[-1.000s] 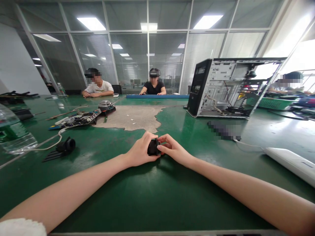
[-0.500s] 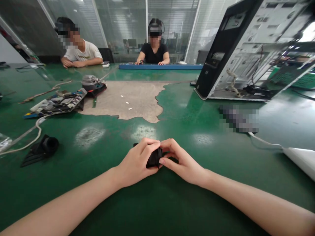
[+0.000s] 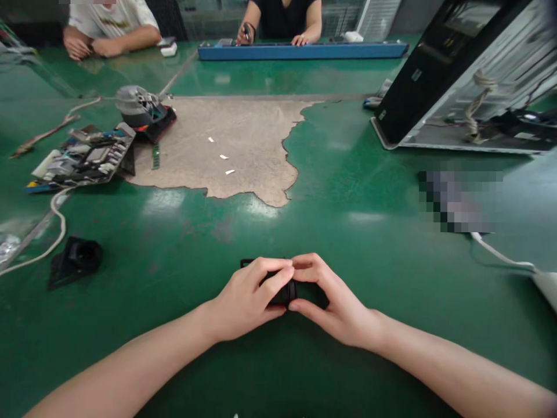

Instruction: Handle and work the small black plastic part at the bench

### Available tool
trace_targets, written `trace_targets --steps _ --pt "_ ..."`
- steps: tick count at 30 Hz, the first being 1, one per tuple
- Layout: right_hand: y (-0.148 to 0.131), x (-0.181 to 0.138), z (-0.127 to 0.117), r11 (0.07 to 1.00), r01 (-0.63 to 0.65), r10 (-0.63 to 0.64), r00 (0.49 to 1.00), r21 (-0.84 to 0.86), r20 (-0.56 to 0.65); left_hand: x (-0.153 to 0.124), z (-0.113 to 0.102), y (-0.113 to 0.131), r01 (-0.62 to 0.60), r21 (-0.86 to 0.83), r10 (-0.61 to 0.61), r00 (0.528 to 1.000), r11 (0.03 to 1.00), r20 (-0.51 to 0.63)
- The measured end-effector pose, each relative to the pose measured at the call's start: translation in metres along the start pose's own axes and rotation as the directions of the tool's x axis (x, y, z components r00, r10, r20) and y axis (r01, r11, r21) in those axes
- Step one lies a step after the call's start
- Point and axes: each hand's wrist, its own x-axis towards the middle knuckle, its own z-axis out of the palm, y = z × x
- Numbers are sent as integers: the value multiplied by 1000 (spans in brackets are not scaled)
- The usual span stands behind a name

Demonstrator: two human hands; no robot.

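Low over the green table point(image 3: 357, 255), both of my hands meet around a black plastic part point(image 3: 282, 296). My left hand point(image 3: 255, 290) is wrapped over it from the left, fingers bent across its top and thumb underneath. A thin black edge with a slot shows past the left knuckles. From the other side, my right hand point(image 3: 331, 293) pinches the part's right end, fingertips above and thumb below. Most of the part is hidden by the fingers, so its exact kind does not show. Another black plastic piece with a round opening point(image 3: 78, 258) lies to the left.
A circuit board point(image 3: 87, 154) and a fan-like cooler point(image 3: 141, 110) lie at left. At right stand a computer case point(image 3: 418, 75) and a blurred-out device point(image 3: 456, 203) on a white cable. Two people sit across the table, behind a long blue bar point(image 3: 300, 51).
The view has tilted down, so the far people's heads are mostly cut off. Both hands keep their grip on the black part, with slight finger shifts.
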Motion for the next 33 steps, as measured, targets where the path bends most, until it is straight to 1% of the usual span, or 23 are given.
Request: trace_targets --steps 2,6,8,11,12,15,18,21,24,29,31,33 --pt "-1 -3 3 1000 11 -11 1000 17 -6 -2 1 2 -4 2 4 1000 1000 -23" --pt "-2 -8 12 989 8 -2 999 145 -44 -3 2 8 -8 22 10 995 1000 -96" --pt "-2 -8 14 974 -6 18 999 226 -50 -1 1 10 14 3 -13 992 1000 -125" --pt "-1 -6 14 942 -50 51 999 333 6 2 0 11 82 -32 -85 991 996 -104" --pt "-2 -5 14 937 -73 68 997 341 25 3 -1 10 102 -40 -105 990 994 -96" --pt "-3 0 14 953 -90 108 993 290 -48 4 -2 9 137 -63 -142 986 989 -85" --pt "-5 2 16 968 -91 121 986 235 -117 5 -2 9 191 -123 -201 977 974 -68" --pt "-7 1 19 974 -113 138 983 195 -120 3 -3 9 243 -196 -247 969 950 2" --pt "-5 -4 22 976 -139 158 982 169 -105 1 -2 8 244 -211 -250 968 947 -3" --pt "0 -8 23 990 -90 97 993 106 -66 0 3 4 197 -231 -204 979 953 -6" --pt "-9 -13 18 990 -128 131 989 60 -63 -2 -1 6 189 -204 -193 981 961 1" --pt "-27 -25 10 980 -188 179 977 -68 -115 -9 -15 14 208 -149 -213 977 967 -16"
